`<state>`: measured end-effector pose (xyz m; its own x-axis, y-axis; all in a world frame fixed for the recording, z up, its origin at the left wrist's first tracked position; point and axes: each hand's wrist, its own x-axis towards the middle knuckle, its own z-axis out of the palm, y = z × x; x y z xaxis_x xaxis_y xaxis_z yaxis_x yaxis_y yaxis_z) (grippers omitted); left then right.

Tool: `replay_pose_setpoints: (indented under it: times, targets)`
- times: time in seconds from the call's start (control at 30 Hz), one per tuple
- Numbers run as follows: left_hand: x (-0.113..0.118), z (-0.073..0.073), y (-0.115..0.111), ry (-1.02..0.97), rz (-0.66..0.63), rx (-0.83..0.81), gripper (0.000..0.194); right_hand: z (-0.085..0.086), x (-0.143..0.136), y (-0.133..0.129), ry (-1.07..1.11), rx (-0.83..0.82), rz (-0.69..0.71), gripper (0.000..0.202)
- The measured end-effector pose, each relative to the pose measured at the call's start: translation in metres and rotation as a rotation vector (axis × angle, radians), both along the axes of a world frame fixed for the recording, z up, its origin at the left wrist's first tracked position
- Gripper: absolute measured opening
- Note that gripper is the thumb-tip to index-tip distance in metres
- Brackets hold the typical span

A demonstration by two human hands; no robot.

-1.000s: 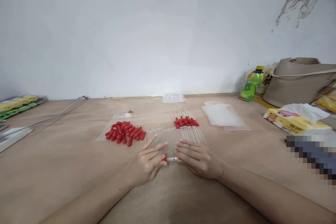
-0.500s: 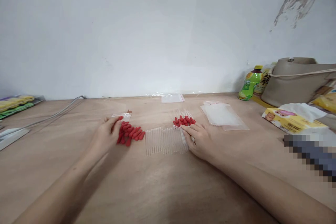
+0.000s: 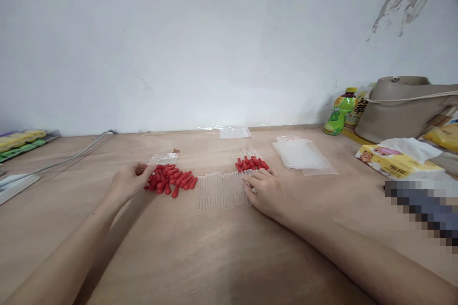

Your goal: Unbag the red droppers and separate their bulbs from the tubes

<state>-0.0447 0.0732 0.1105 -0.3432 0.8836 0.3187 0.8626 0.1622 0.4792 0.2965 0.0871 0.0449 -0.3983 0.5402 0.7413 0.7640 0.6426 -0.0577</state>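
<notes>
My left hand (image 3: 130,182) is at the left edge of a loose pile of red rubber bulbs (image 3: 175,181), thumb against the pile and fingers bent. What lies between its fingertips is hidden. Behind the pile lies a small clear zip bag (image 3: 164,158). A row of clear dropper tubes (image 3: 220,190) lies side by side at the middle. Over the row's right end, my right hand (image 3: 264,191) has its fingers closed on a dropper tube, mostly covered by the hand. Just beyond it lie several droppers fitted with red bulbs (image 3: 251,164), tips pointing away.
Flat clear zip bags (image 3: 304,155) are stacked at the right, and another bag (image 3: 234,132) lies by the wall. Farther right stand a green drink bottle (image 3: 339,112), a tissue pack (image 3: 397,162) and a beige bag (image 3: 397,112). A grey cable (image 3: 82,152) crosses the left side.
My left hand has drawn back leftward from the red bulbs, and the pile now spreads further left. My right hand has shifted slightly left, with its fingers more bent over the tubes.
</notes>
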Motion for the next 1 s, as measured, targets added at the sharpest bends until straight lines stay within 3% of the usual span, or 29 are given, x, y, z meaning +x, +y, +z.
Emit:
replay_pose_setpoints:
  times: [0.1, 0.23, 0.33, 0.43, 0.5, 0.57, 0.63, 0.73, 0.87, 1.0]
  targets:
    - [-0.003, 0.004, -0.002, 0.011, 0.071, -0.060, 0.036, 0.002, -0.001, -0.002, 0.010, -0.036, 0.018, 0.014]
    - [0.005, 0.001, -0.003, 0.178, 0.096, 0.101, 0.030, 0.003, -0.002, -0.004, 0.004, -0.054, 0.043, 0.026]
    - [0.026, -0.008, -0.001, 0.246, -0.020, 0.311, 0.025, 0.006, -0.001, -0.005, -0.018, -0.079, 0.056, 0.035]
    - [0.060, -0.013, 0.005, 0.270, -0.258, 0.373, 0.021, 0.010, -0.001, -0.008, -0.028, -0.137, 0.065, 0.041]
    - [0.088, -0.013, 0.013, 0.307, -0.432, 0.293, 0.020, 0.012, -0.001, -0.009, -0.016, -0.163, 0.080, 0.042]
    - [0.116, -0.013, 0.023, 0.290, -0.499, 0.161, 0.020, 0.012, 0.001, -0.011, 0.013, -0.155, 0.098, 0.040]
    - [0.142, -0.013, 0.037, 0.194, -0.441, -0.040, 0.020, 0.011, 0.003, -0.012, 0.051, -0.120, 0.118, 0.035]
    - [0.171, -0.015, 0.063, 0.131, -0.382, -0.186, 0.024, 0.007, 0.006, -0.013, 0.095, -0.053, 0.160, 0.023]
    - [0.191, -0.020, 0.095, 0.053, -0.293, -0.311, 0.028, 0.003, 0.006, -0.015, 0.097, 0.030, 0.192, 0.018]
    - [0.205, -0.020, 0.113, -0.038, -0.350, -0.331, 0.031, 0.000, 0.004, -0.015, 0.076, 0.053, 0.183, 0.020]
